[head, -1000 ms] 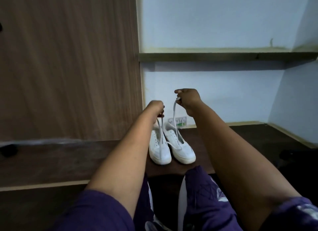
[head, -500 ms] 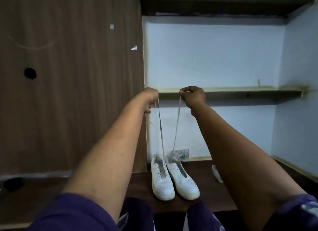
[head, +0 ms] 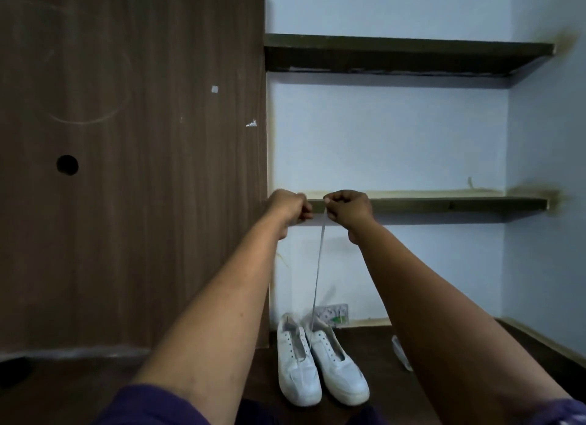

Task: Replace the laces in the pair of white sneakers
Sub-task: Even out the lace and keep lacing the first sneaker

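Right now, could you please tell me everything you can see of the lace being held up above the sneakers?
The lace is a thin, flat, pale grey-white strip, cloth by the look of it. It hangs taut and nearly upright from the raised hands down to the right sneaker, which stands on the dark surface. The right hand pinches its upper end; the left hand is curled right beside it, and whether it holds a second strand I cannot tell. Its lower end meets the shoe's throat; whether it is threaded there is unclear.
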A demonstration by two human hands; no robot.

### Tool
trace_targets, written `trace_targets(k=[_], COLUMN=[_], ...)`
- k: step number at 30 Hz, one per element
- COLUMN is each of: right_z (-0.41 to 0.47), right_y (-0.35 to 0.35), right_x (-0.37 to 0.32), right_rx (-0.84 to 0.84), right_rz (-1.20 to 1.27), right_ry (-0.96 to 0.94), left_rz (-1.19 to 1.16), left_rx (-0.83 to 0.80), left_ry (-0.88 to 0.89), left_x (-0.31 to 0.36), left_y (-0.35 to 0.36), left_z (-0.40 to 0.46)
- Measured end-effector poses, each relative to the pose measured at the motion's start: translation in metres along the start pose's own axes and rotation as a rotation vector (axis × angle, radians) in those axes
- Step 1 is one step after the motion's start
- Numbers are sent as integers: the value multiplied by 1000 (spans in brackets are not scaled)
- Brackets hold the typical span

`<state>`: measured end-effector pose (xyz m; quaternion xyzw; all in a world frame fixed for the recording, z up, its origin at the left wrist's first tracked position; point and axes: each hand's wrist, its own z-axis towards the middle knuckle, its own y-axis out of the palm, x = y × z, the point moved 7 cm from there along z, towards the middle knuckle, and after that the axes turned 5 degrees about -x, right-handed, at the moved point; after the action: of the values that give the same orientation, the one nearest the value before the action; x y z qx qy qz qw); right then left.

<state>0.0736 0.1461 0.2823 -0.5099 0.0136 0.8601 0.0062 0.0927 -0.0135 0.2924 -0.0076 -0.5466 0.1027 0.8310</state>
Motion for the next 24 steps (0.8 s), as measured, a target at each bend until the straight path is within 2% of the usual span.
trace_targets(k=[2, 6, 10, 12, 14, 16, 19, 21, 24], right_z=[0, -2, -8, -9, -11, -12, -15, -18, -24], right_y=[3, 6, 6, 7, 7, 7, 3, -1, -7], right_x=[2, 8, 16, 24, 33, 43, 64, 86, 119], right_rx=[1, 11, 21, 28, 24, 20, 13, 12, 9], right_rz=[29, 54, 88, 107, 120, 109, 113, 130, 168], right_ry=[27, 43, 58, 74, 93, 112, 146, 187, 260], left_rz=[21, 183, 304, 543, 658, 705, 929, 920, 895], left_rx=[-75, -108, -185, -188, -173, -260, -383, -373, -340], left_ry=[-41, -77, -230, -307, -386, -526, -702, -794, -843], left_x=[-15, -55, -117, -161, -210, -270, -345, -378, -393], left_y=[13, 23, 40, 47, 51, 57, 57, 60, 56], left_z=[-5, -13, -25, -35, -56, -81, -112, -122, -135])
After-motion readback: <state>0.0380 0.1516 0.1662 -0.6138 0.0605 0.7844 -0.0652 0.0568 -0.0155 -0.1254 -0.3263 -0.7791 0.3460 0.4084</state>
